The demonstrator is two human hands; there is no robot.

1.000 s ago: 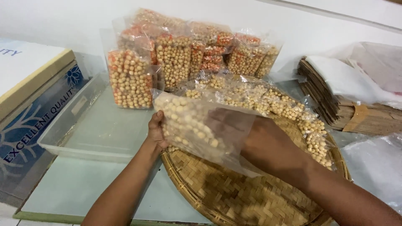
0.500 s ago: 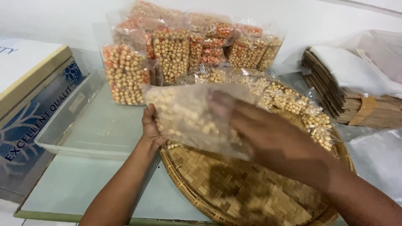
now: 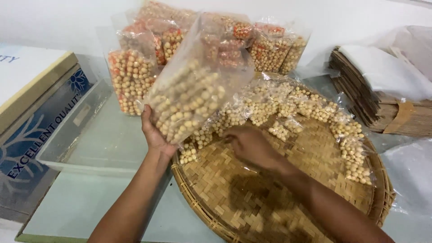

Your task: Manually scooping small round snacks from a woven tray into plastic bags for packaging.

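My left hand [image 3: 154, 134] holds a clear plastic bag of small round beige snack balls [image 3: 189, 96], tilted up above the left rim of a round woven bamboo tray [image 3: 234, 198]. My right hand [image 3: 251, 145] hovers low over the tray, fingers curled, near loose bags of the same balls [image 3: 315, 112] lying along the tray's far side. Whether the right hand grips anything is hard to tell because of blur.
Several filled bags with orange labels [image 3: 132, 76] stand against the white wall behind the tray. A clear plastic box [image 3: 78, 135] and a printed carton [image 3: 36, 112] sit at left. A stack of folded brown cardboard [image 3: 373, 103] and plastic sheets [image 3: 409, 175] lie at right.
My right hand let go of the bag and dropped down to the tray. My left hand lifted and tilted the bag upright.
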